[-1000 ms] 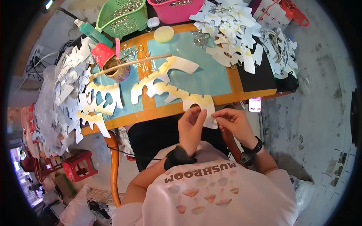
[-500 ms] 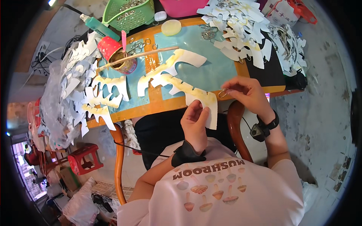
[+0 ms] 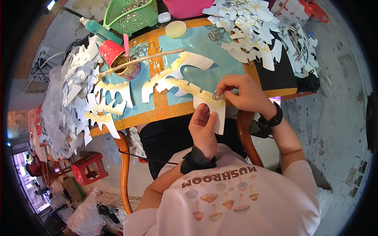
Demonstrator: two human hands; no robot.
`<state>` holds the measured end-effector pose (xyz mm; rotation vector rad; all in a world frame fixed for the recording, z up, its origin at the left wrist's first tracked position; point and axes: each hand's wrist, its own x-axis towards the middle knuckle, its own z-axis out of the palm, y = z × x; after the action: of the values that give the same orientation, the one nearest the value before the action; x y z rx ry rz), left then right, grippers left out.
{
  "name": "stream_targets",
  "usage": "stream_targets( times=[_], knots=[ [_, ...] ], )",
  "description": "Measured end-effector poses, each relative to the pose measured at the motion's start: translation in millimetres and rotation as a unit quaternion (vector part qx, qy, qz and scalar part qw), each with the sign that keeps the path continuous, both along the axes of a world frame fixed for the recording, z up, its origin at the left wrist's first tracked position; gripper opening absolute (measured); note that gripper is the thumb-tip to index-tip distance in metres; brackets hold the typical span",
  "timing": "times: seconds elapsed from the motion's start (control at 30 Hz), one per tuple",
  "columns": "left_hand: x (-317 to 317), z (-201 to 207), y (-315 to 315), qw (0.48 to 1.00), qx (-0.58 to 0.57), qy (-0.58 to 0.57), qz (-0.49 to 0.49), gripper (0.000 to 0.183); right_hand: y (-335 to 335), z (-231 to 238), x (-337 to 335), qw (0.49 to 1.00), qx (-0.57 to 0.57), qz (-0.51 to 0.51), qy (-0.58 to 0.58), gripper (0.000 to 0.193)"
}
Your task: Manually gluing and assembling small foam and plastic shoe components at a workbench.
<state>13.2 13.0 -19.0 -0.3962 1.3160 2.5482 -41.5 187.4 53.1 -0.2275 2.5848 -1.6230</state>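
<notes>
Place: workshop | heaped white cutouts (image 3: 256,15) | green basket (image 3: 136,24) of metal rings (image 3: 138,4) | smeared red can (image 3: 109,49)

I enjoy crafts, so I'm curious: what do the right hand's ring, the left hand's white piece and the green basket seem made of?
Ring: probably metal, glossy, going by its greyish glint. White piece: maybe thin card or synthetic sheet, matte where unsmeared; it looks flat with clean edges. Green basket: likely moulded plastic, smooth, with even colour and small holes.
</notes>
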Motion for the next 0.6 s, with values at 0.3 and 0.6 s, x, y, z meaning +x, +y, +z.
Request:
stream_targets(
  times=[0.3,0.6],
  knots=[
    [-4,1,0,0.996,0.077,0.014,-0.033,0.051,-2,-4,-7,0.99,0.096,0.052,0.093,0.009],
    [-2,12,-5,0.997,0.025,0.078,-0.015,0.055,-7,-3,-15,0.98,0.073,0.096,0.161,0.008]
  ],
)
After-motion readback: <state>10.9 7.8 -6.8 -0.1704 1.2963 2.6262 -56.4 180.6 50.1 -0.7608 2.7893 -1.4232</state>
